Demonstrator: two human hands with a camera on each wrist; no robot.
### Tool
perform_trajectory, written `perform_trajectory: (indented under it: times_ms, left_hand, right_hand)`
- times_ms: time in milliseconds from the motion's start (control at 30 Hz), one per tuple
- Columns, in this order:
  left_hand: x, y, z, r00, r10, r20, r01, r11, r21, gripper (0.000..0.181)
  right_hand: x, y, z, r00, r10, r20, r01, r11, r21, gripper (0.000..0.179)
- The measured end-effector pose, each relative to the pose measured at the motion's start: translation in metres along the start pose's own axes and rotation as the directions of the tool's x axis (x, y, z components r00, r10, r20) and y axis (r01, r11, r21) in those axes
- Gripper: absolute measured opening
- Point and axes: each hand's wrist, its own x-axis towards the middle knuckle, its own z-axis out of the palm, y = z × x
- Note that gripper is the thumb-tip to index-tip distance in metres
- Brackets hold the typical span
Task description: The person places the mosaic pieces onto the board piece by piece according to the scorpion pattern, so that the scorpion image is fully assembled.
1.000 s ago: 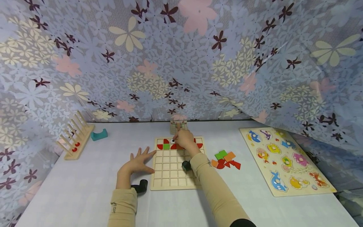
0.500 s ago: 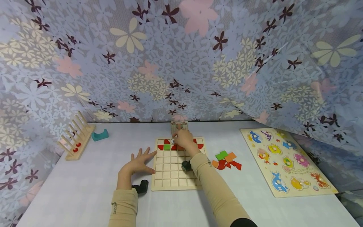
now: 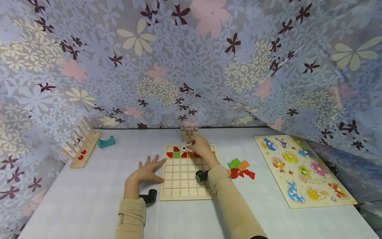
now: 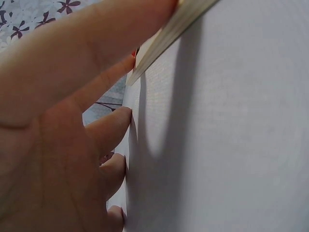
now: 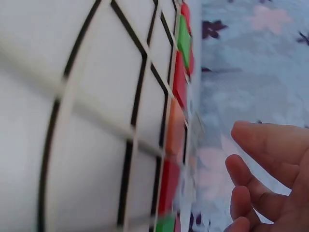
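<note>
A wooden grid board (image 3: 179, 182) lies mid-table, with red and green (image 3: 176, 154) tiles in its far rows. A round white eye tile (image 3: 183, 148) with a black centre sits in the farthest row. My left hand (image 3: 146, 172) is spread on the table, its thumb and index finger touching the board's left edge (image 4: 169, 41). Over the far rows is my right hand (image 3: 201, 147), its fingers loosely bent and nothing between them in the right wrist view. An orange tile (image 5: 175, 126) shows there among red ones. The right hand covers part of the far rows.
Loose green, orange (image 3: 243, 165) and red pieces lie right of the board. A small patterned card (image 3: 185, 135) stands behind it. At far right is a sea-animal puzzle board (image 3: 304, 172); at left, a peg rack (image 3: 86, 146) with red beads and a teal curved block (image 3: 106, 142).
My right hand has drawn back to the right and let go of the eye tile, which now shows uncovered in the far row. The left hand stays in place.
</note>
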Motion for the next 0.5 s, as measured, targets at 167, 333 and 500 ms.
perform_trajectory:
  times_ms: [167,333,500]
  left_hand:
    - [0.001,0.0,0.0,1.0,0.0,0.002,0.0,1.0,0.008,0.091]
    - [0.0,0.0,0.0,1.0,0.0,0.007,0.0,1.0,0.005,0.091]
    - [-0.001,0.001,0.0,1.0,0.004,0.008,-0.004,1.0,0.0,0.091]
  right_hand:
    - [-0.02,0.015,-0.016,0.995,0.041,-0.085,-0.033,0.995,0.092,0.021]
    - [-0.038,0.034,-0.028,0.989,0.057,-0.134,-0.037,0.989,0.146,0.023]
    - [-0.051,0.056,-0.037,0.977,0.102,-0.187,-0.065,0.979,0.195,0.024]
